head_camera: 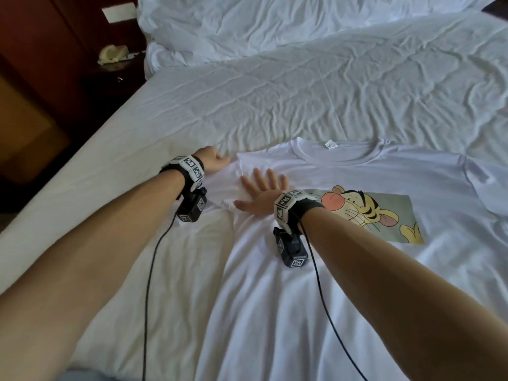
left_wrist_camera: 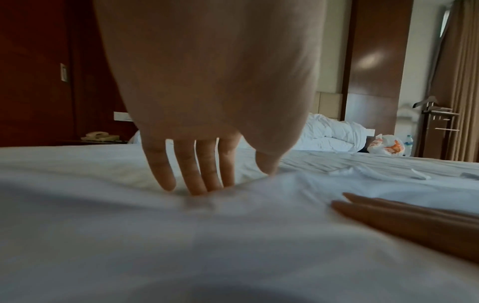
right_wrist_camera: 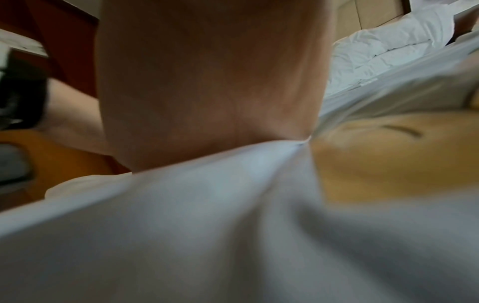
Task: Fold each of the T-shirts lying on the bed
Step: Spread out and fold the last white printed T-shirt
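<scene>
A white T-shirt (head_camera: 343,270) with a cartoon tiger print (head_camera: 371,213) lies face up on the bed, collar towards the far side. Its left sleeve is bunched inward under my hands. My right hand (head_camera: 261,188) lies flat on the shirt's left shoulder, fingers spread and straight; those fingers (left_wrist_camera: 401,213) also show in the left wrist view. My left hand (head_camera: 217,162) is at the shirt's outer shoulder edge, and its straight fingers (left_wrist_camera: 197,174) point down into the cloth. In the right wrist view the palm (right_wrist_camera: 207,82) presses on white fabric (right_wrist_camera: 207,225).
A rumpled white duvet (head_camera: 275,28) lies heaped at the head of the bed. A dark nightstand with a telephone (head_camera: 112,53) stands to the left, past the mattress edge (head_camera: 68,166). A plastic bag (left_wrist_camera: 386,146) sits beyond the bed. Black cables trail from both wrists.
</scene>
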`<state>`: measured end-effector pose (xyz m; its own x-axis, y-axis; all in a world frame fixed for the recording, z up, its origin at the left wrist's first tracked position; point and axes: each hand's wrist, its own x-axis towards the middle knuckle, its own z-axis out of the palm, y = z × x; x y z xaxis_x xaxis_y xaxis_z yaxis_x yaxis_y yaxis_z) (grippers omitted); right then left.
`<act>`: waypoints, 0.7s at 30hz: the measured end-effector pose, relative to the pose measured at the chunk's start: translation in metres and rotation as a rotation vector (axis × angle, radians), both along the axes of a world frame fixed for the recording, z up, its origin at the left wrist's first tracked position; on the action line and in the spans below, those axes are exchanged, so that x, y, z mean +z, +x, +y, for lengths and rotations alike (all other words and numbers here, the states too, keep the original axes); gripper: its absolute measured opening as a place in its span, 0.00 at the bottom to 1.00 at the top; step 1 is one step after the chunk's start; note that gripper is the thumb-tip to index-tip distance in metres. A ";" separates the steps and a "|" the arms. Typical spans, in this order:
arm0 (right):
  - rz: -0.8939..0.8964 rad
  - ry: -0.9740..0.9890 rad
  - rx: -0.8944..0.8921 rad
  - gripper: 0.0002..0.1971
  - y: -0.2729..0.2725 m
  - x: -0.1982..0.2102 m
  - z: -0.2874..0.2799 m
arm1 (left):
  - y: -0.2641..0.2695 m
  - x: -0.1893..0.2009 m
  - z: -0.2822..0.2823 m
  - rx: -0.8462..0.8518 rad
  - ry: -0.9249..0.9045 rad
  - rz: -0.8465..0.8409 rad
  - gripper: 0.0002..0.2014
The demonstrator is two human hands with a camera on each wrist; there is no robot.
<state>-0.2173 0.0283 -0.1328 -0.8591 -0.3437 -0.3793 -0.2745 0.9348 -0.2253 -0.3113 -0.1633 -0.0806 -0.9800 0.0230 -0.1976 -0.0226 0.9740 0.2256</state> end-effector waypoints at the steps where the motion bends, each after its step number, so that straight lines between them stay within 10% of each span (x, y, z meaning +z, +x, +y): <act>1: 0.001 -0.016 -0.014 0.45 0.001 0.000 0.000 | 0.006 0.000 -0.017 0.008 0.000 -0.057 0.23; 6: 0.023 0.042 -0.044 0.49 0.005 0.002 -0.009 | 0.050 -0.006 -0.094 0.003 0.043 -0.198 0.18; 10: 0.038 0.087 -0.050 0.51 0.008 0.010 -0.013 | 0.078 -0.006 -0.114 0.124 0.317 0.160 0.17; 13: 0.047 0.086 -0.066 0.51 0.015 0.013 -0.013 | 0.100 -0.008 -0.128 0.333 0.640 -0.029 0.24; 16: 0.044 0.091 -0.074 0.50 0.016 0.013 -0.014 | 0.121 -0.011 -0.140 0.230 0.551 -0.200 0.19; 21: 0.035 0.105 -0.081 0.50 0.015 0.011 -0.016 | 0.121 -0.012 -0.125 0.182 0.624 0.078 0.08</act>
<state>-0.2024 0.0126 -0.1217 -0.8957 -0.2327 -0.3788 -0.2030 0.9721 -0.1172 -0.1905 -0.2884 -0.0923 -0.9900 -0.0570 -0.1293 -0.1355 0.6420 0.7547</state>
